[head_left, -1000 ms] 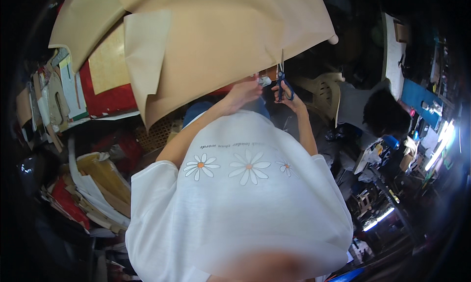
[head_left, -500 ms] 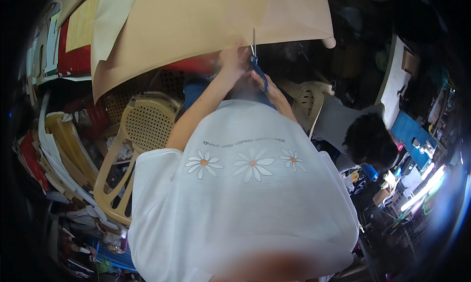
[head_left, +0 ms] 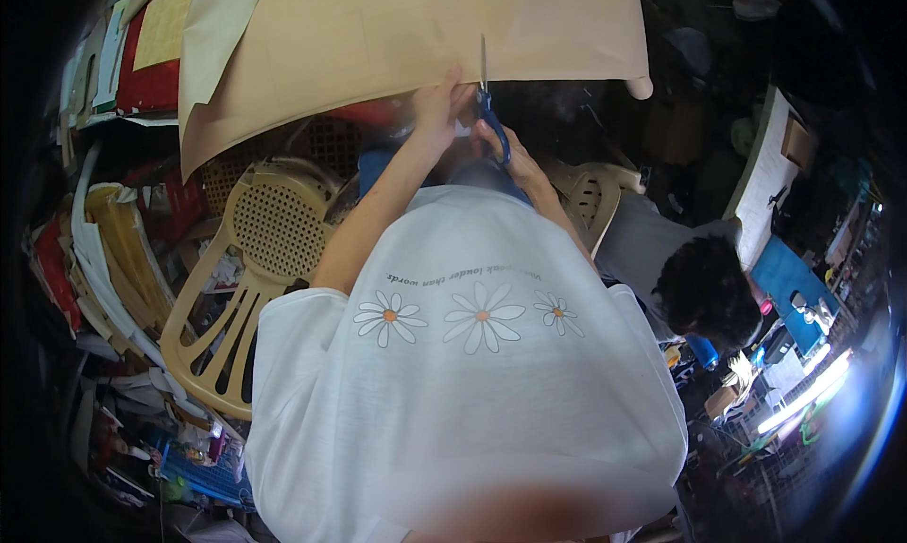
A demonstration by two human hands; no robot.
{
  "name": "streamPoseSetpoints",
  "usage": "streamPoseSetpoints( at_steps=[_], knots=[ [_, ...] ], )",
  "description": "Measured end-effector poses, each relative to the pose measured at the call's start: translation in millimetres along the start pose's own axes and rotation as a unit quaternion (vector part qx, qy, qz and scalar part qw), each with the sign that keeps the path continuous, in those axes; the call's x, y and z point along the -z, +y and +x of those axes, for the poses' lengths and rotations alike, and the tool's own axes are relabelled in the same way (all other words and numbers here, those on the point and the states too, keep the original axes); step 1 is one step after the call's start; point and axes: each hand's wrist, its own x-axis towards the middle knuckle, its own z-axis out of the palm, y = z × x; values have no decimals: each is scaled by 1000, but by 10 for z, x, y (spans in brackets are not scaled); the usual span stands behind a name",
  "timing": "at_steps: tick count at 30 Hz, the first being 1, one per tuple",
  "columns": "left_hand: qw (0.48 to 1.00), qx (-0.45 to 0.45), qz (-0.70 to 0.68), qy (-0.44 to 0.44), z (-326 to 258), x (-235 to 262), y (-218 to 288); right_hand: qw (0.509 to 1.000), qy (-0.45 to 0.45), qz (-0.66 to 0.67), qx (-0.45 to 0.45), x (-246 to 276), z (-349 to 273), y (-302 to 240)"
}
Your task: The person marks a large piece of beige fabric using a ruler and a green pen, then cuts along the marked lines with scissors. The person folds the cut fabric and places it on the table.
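A large tan sheet (head_left: 378, 51) spreads across the top of the view, its near edge curving above my lap. My right hand (head_left: 518, 157) is closed around the blue handles of a pair of scissors (head_left: 485, 97). The blades point away from me and overlap the sheet near its edge. Just left of the scissors, my left hand (head_left: 436, 106) pinches the near edge of the sheet, one fingertip showing on its upper face. The undersides of my fingers are partly hidden.
Beige plastic chairs stand at my left (head_left: 283, 226) and right (head_left: 595, 198). A person in a grey shirt (head_left: 652, 245) bends down at the right, near a blue board (head_left: 794, 274) and a bright tube light (head_left: 803, 392). Stacked sheets and scraps (head_left: 118, 250) crowd the left.
My left hand has shifted slightly away from me and left, along the sheet's edge. The scissors have moved a little away from me, their blades further over the sheet.
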Motion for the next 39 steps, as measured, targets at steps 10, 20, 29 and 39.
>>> streamPoseSetpoints(
  at_steps=[10, 20, 29, 39],
  knots=[
    [1000, 7, -27, 1, -118, -17, 107, 998, 63, 16, -13, -179, -110, -21],
    [998, 33, -31, -48, -254, -1, 249, 998, 28, 47, 42, -132, 332, -464],
    [996, 43, -36, -68, -279, 78, 285, 999, 35, -21, 30, -204, 273, -523],
    [996, 55, -51, -57, -266, 99, 376, 996, 13, 92, -1, -203, 337, -472]
  ],
)
